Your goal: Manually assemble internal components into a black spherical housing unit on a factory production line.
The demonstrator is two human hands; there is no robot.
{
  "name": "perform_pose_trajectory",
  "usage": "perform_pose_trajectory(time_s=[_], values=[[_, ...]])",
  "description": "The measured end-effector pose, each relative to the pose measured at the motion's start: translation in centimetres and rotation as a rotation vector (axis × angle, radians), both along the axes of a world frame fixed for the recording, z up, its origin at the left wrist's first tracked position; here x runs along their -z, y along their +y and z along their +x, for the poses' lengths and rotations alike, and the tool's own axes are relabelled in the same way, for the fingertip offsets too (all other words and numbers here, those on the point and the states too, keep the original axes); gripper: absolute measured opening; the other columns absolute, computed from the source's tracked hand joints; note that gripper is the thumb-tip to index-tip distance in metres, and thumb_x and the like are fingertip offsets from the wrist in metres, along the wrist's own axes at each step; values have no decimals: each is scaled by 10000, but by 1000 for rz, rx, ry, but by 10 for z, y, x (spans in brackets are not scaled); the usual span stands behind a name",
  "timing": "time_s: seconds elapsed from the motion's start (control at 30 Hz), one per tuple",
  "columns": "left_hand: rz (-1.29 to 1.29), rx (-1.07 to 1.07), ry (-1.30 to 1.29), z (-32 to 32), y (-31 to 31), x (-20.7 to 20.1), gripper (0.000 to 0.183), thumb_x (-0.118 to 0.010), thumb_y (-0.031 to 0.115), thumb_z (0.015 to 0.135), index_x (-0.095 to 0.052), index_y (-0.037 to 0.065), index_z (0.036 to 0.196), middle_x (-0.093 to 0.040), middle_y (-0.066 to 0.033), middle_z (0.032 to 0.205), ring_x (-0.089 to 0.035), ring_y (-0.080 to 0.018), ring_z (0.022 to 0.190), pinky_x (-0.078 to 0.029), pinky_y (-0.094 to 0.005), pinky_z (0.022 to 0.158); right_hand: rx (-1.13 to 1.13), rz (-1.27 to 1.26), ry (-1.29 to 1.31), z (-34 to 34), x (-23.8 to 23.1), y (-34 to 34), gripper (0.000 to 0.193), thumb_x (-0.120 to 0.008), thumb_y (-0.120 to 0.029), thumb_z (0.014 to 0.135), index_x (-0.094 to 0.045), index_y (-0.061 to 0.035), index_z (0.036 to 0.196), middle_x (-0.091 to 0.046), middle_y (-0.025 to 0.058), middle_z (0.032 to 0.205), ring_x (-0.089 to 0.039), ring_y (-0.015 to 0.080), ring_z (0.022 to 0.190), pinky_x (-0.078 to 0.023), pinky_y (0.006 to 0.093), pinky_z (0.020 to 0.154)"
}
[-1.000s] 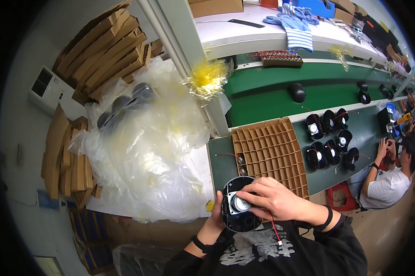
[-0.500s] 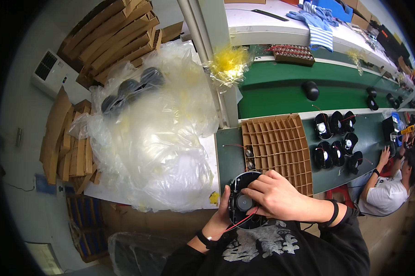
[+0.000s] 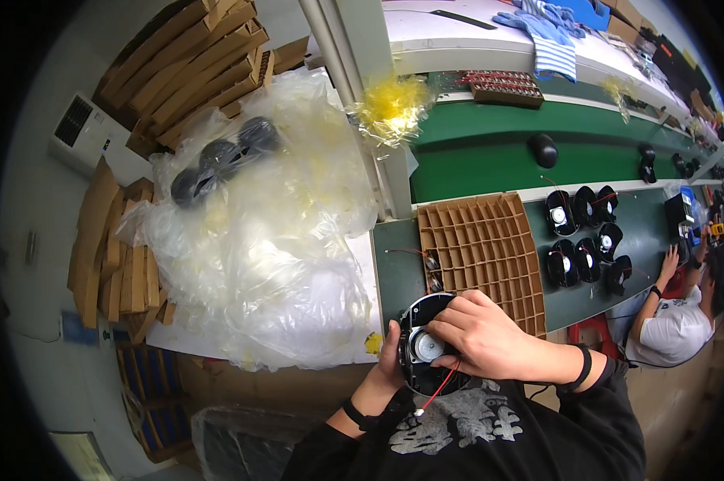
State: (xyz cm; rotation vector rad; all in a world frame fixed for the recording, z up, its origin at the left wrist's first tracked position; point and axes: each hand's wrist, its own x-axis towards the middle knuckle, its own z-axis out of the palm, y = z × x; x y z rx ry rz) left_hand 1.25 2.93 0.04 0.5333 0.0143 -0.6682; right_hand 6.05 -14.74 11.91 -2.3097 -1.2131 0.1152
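Green matting covers the counter (image 3: 490, 164), which curves away to the right under a white shelf (image 3: 458, 44). Near its front edge, both hands grip a round black fan (image 3: 426, 353): the left hand (image 3: 388, 369) cups its left side, the right hand (image 3: 478, 337) closes over the top, a red wire (image 3: 440, 387) hanging below. Behind the fan lies a cardboard divider tray (image 3: 482, 248). More fans (image 3: 586, 236) sit further right. Clear plastic bags (image 3: 258, 248) heap to the left, beside stacked cardboard (image 3: 121, 264).

A brown cardboard divider tray (image 3: 484, 250) lies on the table; clear plastic bags (image 3: 258, 240) pile left, flattened cardboard boxes (image 3: 194, 64) beyond.
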Motion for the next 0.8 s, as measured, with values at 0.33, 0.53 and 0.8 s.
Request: perform_pose_trajectory(time_s=[0.33, 0.53, 0.8], values=[[-7, 2, 42, 0, -2, -16, 929, -316, 743, 838, -277, 11, 1407, -432, -178, 1354, -469, -275, 1236, -393, -409, 1044, 20, -41, -7, -6, 2, -4, 483, -717, -342, 699, -593, 0, 1017, -583, 65, 915, -536, 227, 907, -392, 352, 829], [-5, 10, 7, -5, 0, -16, 918, -314, 736, 845, -280, 11, 1407, -431, -176, 1356, -470, -272, 1235, -392, -410, 1045, -2, -32, -19, -9, 1, -5, 481, -723, -331, 695, -592, 0, 1018, -580, 66, 915, -535, 225, 904, -395, 354, 827], [-60, -3, 38, -10, 4, -9, 891, -314, 725, 852, -316, 15, 1390, -454, -176, 1336, -478, -274, 1228, -398, -411, 1039, -2, 0, -44, -12, 1, -1, 471, -724, -326, 693, -596, -6, 1014, -582, 63, 916, -539, 225, 891, -397, 352, 829]])
